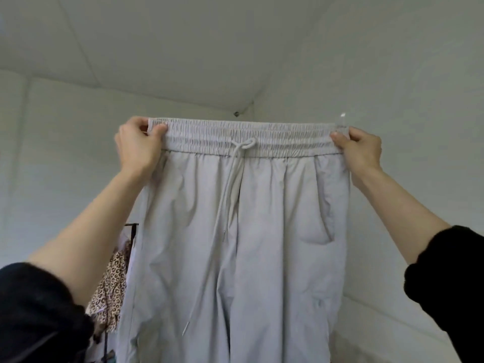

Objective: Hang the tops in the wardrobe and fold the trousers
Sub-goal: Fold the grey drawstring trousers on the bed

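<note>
White walls and ceiling behind | pale grey drawstring trousers (235,231) held up, hanging unfolded | left hand (138,145) pinches waistband corner; right hand (360,150) pinches opposite corner | leopard-print top (110,292) on rail, lower left

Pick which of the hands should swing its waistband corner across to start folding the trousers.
Either, barely: left hand and right hand pinch opposite waistband corners level. I lean right; the leopard-print top hangs close beside the left arm.
</note>
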A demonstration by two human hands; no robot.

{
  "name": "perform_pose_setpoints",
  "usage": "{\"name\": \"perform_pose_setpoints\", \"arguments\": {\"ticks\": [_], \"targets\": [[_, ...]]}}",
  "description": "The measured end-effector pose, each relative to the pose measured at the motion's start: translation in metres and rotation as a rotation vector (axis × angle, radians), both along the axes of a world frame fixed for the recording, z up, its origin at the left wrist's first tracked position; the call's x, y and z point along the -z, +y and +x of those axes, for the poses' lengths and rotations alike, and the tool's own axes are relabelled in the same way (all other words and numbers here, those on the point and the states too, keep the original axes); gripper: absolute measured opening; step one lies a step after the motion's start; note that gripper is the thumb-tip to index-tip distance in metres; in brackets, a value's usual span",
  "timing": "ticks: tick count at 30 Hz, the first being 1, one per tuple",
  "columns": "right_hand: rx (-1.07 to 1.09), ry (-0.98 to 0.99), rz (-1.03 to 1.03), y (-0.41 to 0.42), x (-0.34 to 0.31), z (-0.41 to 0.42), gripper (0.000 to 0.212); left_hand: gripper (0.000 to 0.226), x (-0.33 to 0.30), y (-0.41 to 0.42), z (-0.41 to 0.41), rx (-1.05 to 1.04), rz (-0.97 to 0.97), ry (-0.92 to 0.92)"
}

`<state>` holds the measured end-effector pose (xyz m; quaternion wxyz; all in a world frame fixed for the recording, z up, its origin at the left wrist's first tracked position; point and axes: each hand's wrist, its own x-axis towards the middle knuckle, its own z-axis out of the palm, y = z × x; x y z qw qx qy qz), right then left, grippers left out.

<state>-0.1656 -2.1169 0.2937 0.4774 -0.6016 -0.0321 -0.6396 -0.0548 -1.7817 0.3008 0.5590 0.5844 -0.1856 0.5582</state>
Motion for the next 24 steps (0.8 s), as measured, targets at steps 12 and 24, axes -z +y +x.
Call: {"name": "perform_pose_setpoints", "arguments": {"ticks": [12, 24], "targets": [[-0.001, 0.118, -0.028, 0.010, 0.037, -0.038, 0.016, 0.020, 0.042, 0.007, -0.007, 0.091, 0.038, 0.167], [0.039, 0.627, 0.283, -0.027, 0.253, -0.076, 0.020, 0.018, 0.244, -0.063, 0.019, 0.380, 0.275, 0.653]]}}
